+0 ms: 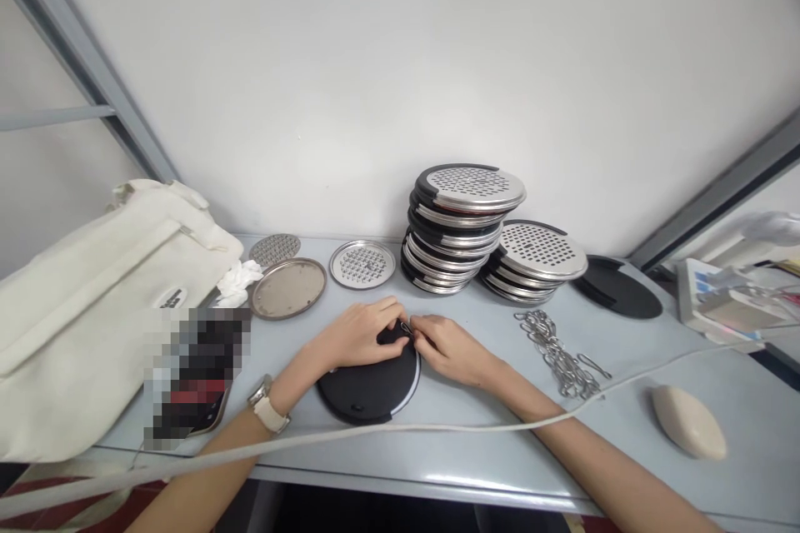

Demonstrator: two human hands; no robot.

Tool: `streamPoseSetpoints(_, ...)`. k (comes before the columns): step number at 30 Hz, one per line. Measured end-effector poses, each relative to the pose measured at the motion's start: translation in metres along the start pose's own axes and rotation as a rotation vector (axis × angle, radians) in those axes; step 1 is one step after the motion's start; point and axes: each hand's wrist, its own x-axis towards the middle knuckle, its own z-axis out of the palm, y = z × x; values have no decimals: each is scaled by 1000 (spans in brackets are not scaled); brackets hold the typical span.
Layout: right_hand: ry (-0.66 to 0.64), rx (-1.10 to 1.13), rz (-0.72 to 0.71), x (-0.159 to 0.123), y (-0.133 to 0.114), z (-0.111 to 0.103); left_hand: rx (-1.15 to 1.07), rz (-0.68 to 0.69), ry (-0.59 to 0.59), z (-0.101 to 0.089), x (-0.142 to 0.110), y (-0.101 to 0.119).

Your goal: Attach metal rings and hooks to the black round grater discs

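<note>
A round black disc with a shiny metal rim (370, 387) lies on the grey table (475, 450) in front of me. My left hand (361, 335) rests on its far edge with fingers curled, pressing it down. My right hand (448, 347) meets it at the disc's top edge, fingertips pinched on a small metal clip or ring (406, 326) there. Both hands touch at that spot. A watch with a pale strap (267, 405) sits on my left wrist.
Two stacks of perforated steel and black discs (462, 225) (536, 260) stand at the back. Loose steel plates (362, 264) (288, 288), a black lid (618, 290), a chain pile (558, 354), a white bag (87, 300), an oval soap-like lump (688, 420) and a white cable (387, 431) surround me.
</note>
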Motion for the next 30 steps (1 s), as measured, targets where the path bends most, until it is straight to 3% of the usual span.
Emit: streamPoseSetpoints(30,-28,-77,-29,-2,-1,-5,17,14,-19,-3,-1,1)
